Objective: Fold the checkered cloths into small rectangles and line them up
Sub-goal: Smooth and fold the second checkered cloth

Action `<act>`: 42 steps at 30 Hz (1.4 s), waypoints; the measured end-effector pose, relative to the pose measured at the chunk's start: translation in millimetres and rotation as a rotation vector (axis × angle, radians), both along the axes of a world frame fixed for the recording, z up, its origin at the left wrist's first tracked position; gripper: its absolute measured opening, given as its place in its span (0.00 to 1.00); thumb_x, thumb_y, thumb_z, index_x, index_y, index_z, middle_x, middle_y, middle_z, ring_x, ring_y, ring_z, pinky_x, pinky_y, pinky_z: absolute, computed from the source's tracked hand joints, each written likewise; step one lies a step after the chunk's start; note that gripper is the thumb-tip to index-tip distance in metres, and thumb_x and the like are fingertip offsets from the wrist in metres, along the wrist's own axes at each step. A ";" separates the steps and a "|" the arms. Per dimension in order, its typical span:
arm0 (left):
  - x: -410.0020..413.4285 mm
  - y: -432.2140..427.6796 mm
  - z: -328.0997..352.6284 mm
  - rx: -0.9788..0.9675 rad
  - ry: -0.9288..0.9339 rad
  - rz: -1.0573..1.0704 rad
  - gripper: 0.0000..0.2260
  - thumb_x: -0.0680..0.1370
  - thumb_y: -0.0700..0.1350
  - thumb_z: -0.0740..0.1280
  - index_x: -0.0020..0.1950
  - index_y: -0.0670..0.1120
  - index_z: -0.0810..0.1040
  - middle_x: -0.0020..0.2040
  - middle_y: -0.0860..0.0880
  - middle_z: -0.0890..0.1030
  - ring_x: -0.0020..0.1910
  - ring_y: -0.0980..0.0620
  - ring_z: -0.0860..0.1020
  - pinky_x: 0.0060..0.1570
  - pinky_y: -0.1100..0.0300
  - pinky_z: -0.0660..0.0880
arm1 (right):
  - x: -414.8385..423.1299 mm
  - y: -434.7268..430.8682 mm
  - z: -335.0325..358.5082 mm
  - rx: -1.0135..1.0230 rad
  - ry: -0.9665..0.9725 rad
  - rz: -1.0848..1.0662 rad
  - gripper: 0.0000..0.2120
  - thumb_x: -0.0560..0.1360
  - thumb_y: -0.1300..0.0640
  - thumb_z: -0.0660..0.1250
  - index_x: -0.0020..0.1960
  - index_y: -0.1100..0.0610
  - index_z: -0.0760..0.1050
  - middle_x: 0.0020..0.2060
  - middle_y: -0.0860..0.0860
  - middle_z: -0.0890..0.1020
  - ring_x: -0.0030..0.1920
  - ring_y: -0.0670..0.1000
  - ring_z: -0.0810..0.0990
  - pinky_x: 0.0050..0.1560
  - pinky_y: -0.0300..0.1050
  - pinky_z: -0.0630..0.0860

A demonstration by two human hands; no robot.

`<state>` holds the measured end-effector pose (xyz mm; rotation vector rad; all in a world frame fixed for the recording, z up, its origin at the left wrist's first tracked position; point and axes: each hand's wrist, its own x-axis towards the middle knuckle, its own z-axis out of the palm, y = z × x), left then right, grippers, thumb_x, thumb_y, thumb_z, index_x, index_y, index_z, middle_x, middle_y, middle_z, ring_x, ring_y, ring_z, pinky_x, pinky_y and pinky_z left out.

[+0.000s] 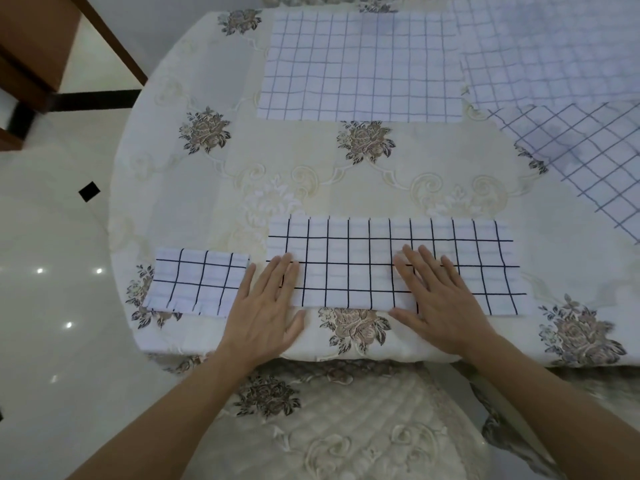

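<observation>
Both our palms flat, fingers spread, left hand (266, 306) and right hand (440, 299) pressing the long strip (346, 268), folded cloth (197, 282) just left of it.

- Your left hand (266, 303) and right hand (440, 299) lie flat on the long folded strip (349, 271).
- Just left of your left hand lies the small folded cloth (199, 282).
- Beyond both hands lies an unfolded cloth (360, 64); more cloths (554, 64) lie far right.
</observation>
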<state>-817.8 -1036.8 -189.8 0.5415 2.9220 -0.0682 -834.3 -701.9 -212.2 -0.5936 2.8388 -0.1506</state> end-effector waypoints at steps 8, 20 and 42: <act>-58.3 104.0 -16.2 0.206 -0.019 0.007 0.27 0.83 0.57 0.51 0.81 0.52 0.54 0.82 0.48 0.52 0.81 0.47 0.50 0.77 0.43 0.54 | -32.6 -44.4 -3.8 -0.083 0.044 -0.252 0.33 0.81 0.34 0.41 0.82 0.48 0.46 0.81 0.50 0.48 0.81 0.54 0.44 0.78 0.61 0.49; -59.0 49.1 -40.3 0.132 0.038 0.130 0.28 0.82 0.62 0.48 0.82 0.56 0.50 0.82 0.50 0.48 0.81 0.49 0.47 0.77 0.41 0.52 | -34.7 60.7 -20.6 0.018 0.065 -0.505 0.33 0.79 0.31 0.41 0.81 0.43 0.44 0.81 0.49 0.49 0.81 0.53 0.45 0.78 0.61 0.50; -41.4 57.7 -37.3 0.209 0.008 0.211 0.31 0.82 0.63 0.48 0.82 0.53 0.45 0.82 0.49 0.42 0.81 0.49 0.42 0.79 0.46 0.47 | -5.4 92.6 -17.5 -0.010 0.030 -0.654 0.34 0.80 0.32 0.41 0.81 0.45 0.38 0.81 0.49 0.43 0.80 0.51 0.39 0.79 0.57 0.44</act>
